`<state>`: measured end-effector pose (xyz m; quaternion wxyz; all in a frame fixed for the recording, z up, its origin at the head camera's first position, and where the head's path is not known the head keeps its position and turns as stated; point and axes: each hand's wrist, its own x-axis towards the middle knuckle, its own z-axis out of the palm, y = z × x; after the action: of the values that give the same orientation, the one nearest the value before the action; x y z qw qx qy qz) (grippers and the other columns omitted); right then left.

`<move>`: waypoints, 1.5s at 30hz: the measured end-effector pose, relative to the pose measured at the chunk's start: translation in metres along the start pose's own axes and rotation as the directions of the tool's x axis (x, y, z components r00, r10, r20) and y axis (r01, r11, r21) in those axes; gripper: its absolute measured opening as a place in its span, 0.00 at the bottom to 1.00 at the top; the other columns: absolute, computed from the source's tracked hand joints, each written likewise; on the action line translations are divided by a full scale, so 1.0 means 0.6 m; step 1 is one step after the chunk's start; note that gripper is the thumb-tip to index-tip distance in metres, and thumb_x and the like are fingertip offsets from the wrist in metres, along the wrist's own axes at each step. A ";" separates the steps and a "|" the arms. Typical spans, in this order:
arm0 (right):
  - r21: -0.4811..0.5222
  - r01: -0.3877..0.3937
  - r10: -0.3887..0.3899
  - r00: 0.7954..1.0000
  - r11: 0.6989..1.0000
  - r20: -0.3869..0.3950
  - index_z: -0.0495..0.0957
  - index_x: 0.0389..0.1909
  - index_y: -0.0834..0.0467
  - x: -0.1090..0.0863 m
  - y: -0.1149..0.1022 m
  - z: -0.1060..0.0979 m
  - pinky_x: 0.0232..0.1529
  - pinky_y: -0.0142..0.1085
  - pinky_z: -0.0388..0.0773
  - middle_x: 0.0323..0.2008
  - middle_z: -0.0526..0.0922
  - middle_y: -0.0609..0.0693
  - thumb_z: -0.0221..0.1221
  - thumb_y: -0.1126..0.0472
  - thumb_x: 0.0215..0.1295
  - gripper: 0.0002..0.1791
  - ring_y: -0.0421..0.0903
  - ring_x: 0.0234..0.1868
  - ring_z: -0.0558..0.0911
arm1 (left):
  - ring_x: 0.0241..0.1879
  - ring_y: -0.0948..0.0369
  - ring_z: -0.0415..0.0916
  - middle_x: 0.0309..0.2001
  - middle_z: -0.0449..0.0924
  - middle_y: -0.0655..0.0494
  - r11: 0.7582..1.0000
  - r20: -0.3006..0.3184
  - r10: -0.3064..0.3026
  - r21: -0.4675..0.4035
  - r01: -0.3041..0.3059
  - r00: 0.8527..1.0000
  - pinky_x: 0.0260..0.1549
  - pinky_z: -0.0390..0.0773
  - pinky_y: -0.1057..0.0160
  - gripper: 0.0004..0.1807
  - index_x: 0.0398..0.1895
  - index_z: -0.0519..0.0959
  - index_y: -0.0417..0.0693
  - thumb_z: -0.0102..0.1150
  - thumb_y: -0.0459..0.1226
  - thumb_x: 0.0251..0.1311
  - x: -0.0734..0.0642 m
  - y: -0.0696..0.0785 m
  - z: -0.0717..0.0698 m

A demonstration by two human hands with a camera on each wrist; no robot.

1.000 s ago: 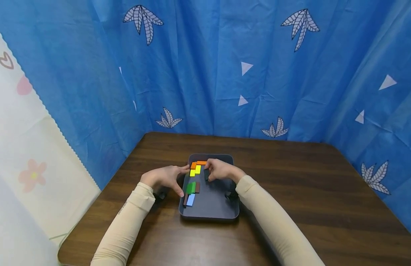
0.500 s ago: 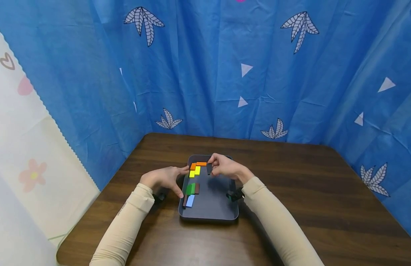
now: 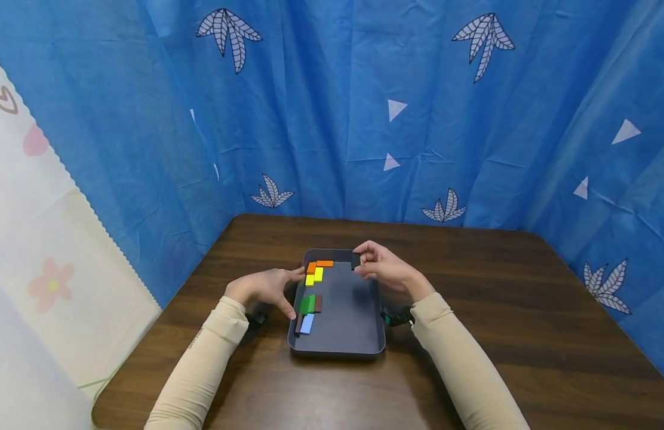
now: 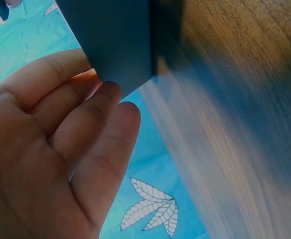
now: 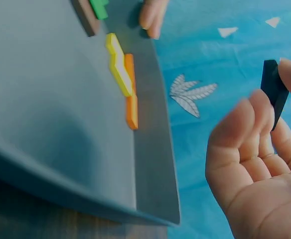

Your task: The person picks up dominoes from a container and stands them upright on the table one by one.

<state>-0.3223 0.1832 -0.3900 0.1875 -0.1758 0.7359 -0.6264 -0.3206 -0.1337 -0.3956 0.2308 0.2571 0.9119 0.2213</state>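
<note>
My right hand (image 3: pixel 388 269) pinches a small, flat black piece (image 5: pixel 273 89) between thumb and fingers, held up over the far right corner of the dark grey tray (image 3: pixel 343 341). In the right wrist view the piece shows nearly edge-on. At the tray's left side rests my left hand (image 3: pixel 264 288), thumb spread from the fingers. Its fingertips are right at the tray's outer wall (image 4: pixel 118 40) in the left wrist view. Inside the tray, a zigzag yellow piece (image 5: pixel 119 69) lies against an orange piece (image 5: pixel 131 107) in the far left corner.
Nearer along the tray's left wall lie a green piece (image 3: pixel 307 304), a brown piece (image 3: pixel 318 304), a light blue piece (image 3: pixel 307 323) and a dark brown piece (image 3: pixel 298 325). The tray stands on a wooden table (image 3: pixel 472 310). Blue curtain (image 3: pixel 337 119) hangs behind the table.
My right hand has lifted the black piece from beside the orange and yellow pieces and carried it right and away from me. The left hand has stayed in place.
</note>
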 end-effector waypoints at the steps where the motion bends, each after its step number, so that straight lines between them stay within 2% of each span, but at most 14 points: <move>1: 0.024 0.007 -0.007 1.000 1.000 -0.006 0.58 0.65 0.66 -0.004 0.001 -0.004 0.50 0.43 0.80 0.32 0.71 0.49 0.56 0.71 0.69 0.27 0.46 0.39 0.80 | 0.77 0.47 0.54 0.81 0.48 0.55 1.000 0.001 -0.002 0.001 0.002 1.000 0.72 0.61 0.40 0.59 0.78 0.59 0.51 0.82 0.49 0.41 0.000 0.000 0.000; 6: 0.175 0.027 -0.010 0.996 0.984 -0.092 0.61 0.65 0.62 -0.022 0.005 -0.022 0.51 0.41 0.84 0.33 0.71 0.50 0.55 0.75 0.67 0.27 0.50 0.47 0.86 | 0.77 0.46 0.54 0.81 0.47 0.55 1.000 0.005 0.000 0.007 0.000 1.000 0.71 0.61 0.39 0.59 0.78 0.58 0.51 0.81 0.50 0.41 -0.003 0.001 -0.001; 9: 0.227 0.061 -0.030 0.990 0.972 -0.140 0.64 0.62 0.59 -0.029 0.012 -0.032 0.51 0.39 0.85 0.33 0.69 0.49 0.54 0.78 0.67 0.25 0.48 0.46 0.87 | 0.77 0.47 0.54 0.81 0.47 0.54 1.000 0.005 0.015 0.005 -0.015 1.000 0.71 0.62 0.40 0.59 0.78 0.59 0.50 0.82 0.49 0.42 -0.004 0.003 -0.002; 11: 0.236 0.089 -0.051 0.985 0.968 -0.163 0.64 0.63 0.61 -0.032 0.017 -0.038 0.50 0.38 0.85 0.35 0.69 0.48 0.53 0.79 0.67 0.26 0.46 0.44 0.86 | 0.77 0.47 0.54 0.81 0.47 0.53 1.000 0.006 0.023 0.001 -0.023 1.000 0.71 0.62 0.41 0.59 0.78 0.59 0.49 0.82 0.48 0.42 -0.006 0.004 -0.002; 13: 0.249 0.114 -0.070 0.981 0.962 -0.178 0.62 0.67 0.63 -0.035 0.023 -0.043 0.50 0.36 0.84 0.38 0.73 0.47 0.52 0.78 0.68 0.28 0.44 0.43 0.85 | 0.77 0.47 0.54 0.81 0.47 0.53 1.000 0.008 0.030 -0.003 -0.030 1.000 0.71 0.63 0.42 0.59 0.78 0.59 0.49 0.82 0.47 0.42 -0.006 0.005 -0.003; 19: 0.271 0.126 -0.063 0.971 0.954 -0.229 0.55 0.76 0.64 -0.046 0.031 -0.057 0.53 0.36 0.83 0.51 0.83 0.58 0.55 0.76 0.67 0.38 0.43 0.46 0.85 | 0.77 0.48 0.54 0.81 0.47 0.53 1.000 0.009 0.030 -0.004 -0.030 0.999 0.71 0.63 0.43 0.58 0.78 0.59 0.49 0.82 0.47 0.42 -0.004 0.004 -0.002; 23: 0.281 0.128 -0.048 0.960 0.951 -0.275 0.58 0.74 0.63 -0.053 0.040 -0.069 0.52 0.36 0.84 0.56 0.82 0.63 0.53 0.76 0.69 0.33 0.44 0.44 0.86 | 0.77 0.47 0.55 0.81 0.47 0.53 0.999 0.006 0.035 -0.009 -0.035 0.999 0.71 0.63 0.42 0.59 0.78 0.59 0.49 0.82 0.47 0.42 -0.002 0.003 -0.001; 26: 0.291 0.136 -0.042 0.951 0.947 -0.305 0.62 0.71 0.63 -0.057 0.042 -0.077 0.47 0.34 0.85 0.55 0.84 0.61 0.52 0.74 0.72 0.28 0.44 0.41 0.87 | 0.77 0.47 0.55 0.81 0.47 0.53 0.999 0.010 0.038 -0.003 -0.038 0.999 0.72 0.62 0.42 0.59 0.78 0.59 0.49 0.82 0.47 0.42 -0.002 0.003 -0.001; 30: 0.256 0.137 -0.047 0.943 0.957 -0.330 0.61 0.71 0.63 -0.060 0.042 -0.086 0.45 0.32 0.85 0.52 0.86 0.56 0.53 0.69 0.74 0.27 0.43 0.41 0.88 | 0.77 0.47 0.55 0.81 0.47 0.54 1.000 0.011 0.024 0.017 -0.024 1.000 0.71 0.64 0.43 0.59 0.78 0.58 0.50 0.82 0.48 0.42 -0.002 0.002 -0.003; 32: 0.228 0.129 -0.045 0.938 0.965 -0.344 0.64 0.67 0.64 -0.061 0.041 -0.090 0.47 0.34 0.85 0.53 0.86 0.57 0.53 0.68 0.74 0.23 0.44 0.42 0.89 | 0.77 0.47 0.55 0.81 0.47 0.54 1.000 0.009 0.016 0.020 -0.017 1.000 0.71 0.64 0.43 0.59 0.78 0.58 0.50 0.82 0.48 0.42 -0.002 0.002 -0.004; 35: 0.193 0.108 -0.029 0.927 0.975 -0.373 0.69 0.54 0.63 -0.063 0.042 -0.093 0.50 0.37 0.85 0.55 0.84 0.61 0.54 0.67 0.74 0.12 0.45 0.44 0.89 | 0.77 0.47 0.55 0.81 0.47 0.54 1.000 0.008 0.008 0.007 -0.008 1.000 0.71 0.64 0.42 0.59 0.78 0.58 0.51 0.82 0.48 0.42 -0.002 0.003 -0.004; 38: 0.166 0.091 -0.018 0.917 0.982 -0.398 0.72 0.42 0.60 -0.065 0.044 -0.096 0.51 0.40 0.84 0.51 0.86 0.59 0.53 0.67 0.75 0.00 0.44 0.43 0.89 | 0.77 0.47 0.54 0.81 0.47 0.53 1.000 0.016 0.008 -0.003 -0.008 1.000 0.71 0.62 0.41 0.59 0.78 0.58 0.51 0.82 0.49 0.42 -0.001 0.003 -0.005; 42: 0.141 0.098 -0.036 0.920 0.985 -0.391 0.73 0.37 0.57 -0.069 0.050 -0.101 0.50 0.37 0.84 0.43 0.89 0.49 0.52 0.68 0.75 0.05 0.43 0.43 0.89 | 0.77 0.47 0.54 0.81 0.47 0.53 1.000 0.016 0.015 0.000 -0.015 1.000 0.71 0.62 0.41 0.60 0.78 0.58 0.51 0.82 0.50 0.41 0.000 0.003 -0.004; 45: 0.143 0.108 -0.048 0.928 0.984 -0.368 0.75 0.35 0.56 -0.073 0.053 -0.107 0.50 0.35 0.82 0.42 0.90 0.45 0.56 0.67 0.73 0.05 0.41 0.44 0.88 | 0.77 0.47 0.54 0.81 0.47 0.53 1.000 0.015 0.019 0.002 -0.020 1.000 0.71 0.62 0.42 0.60 0.78 0.58 0.50 0.82 0.50 0.41 0.001 0.003 -0.003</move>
<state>-0.3167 0.2647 -0.4098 0.0367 -0.0705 0.6974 -0.7123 -0.3215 -0.1325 -0.3937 0.2350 0.2679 0.9079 0.2207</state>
